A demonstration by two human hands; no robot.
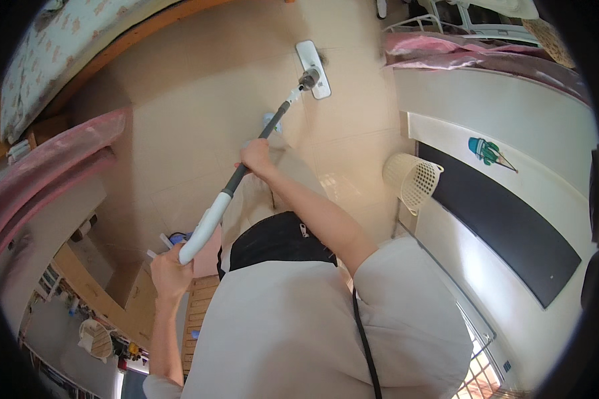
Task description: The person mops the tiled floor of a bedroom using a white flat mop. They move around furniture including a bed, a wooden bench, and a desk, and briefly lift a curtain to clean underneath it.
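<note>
A flat mop with a white and grey pole (204,224) reaches across the tiled floor (194,99). My left hand (170,273) is closed around the white top end of the pole. Farther down, my right hand (255,155) grips the dark grey section. At the far end, the white rectangular mop head (313,69) lies on the floor, joined to the pole by a grey swivel joint. A dark patch, perhaps hair or dust, shows beside the head's right edge. One slipper (268,119) shows partly behind the pole.
A bed with a wooden frame (125,45) stands at the upper left, beside a pink curtain (80,144). On the right are a cream perforated basket (409,174), a wall with a dark panel (494,219) and another pink curtain (459,52). A desk (75,329) with objects stands lower left.
</note>
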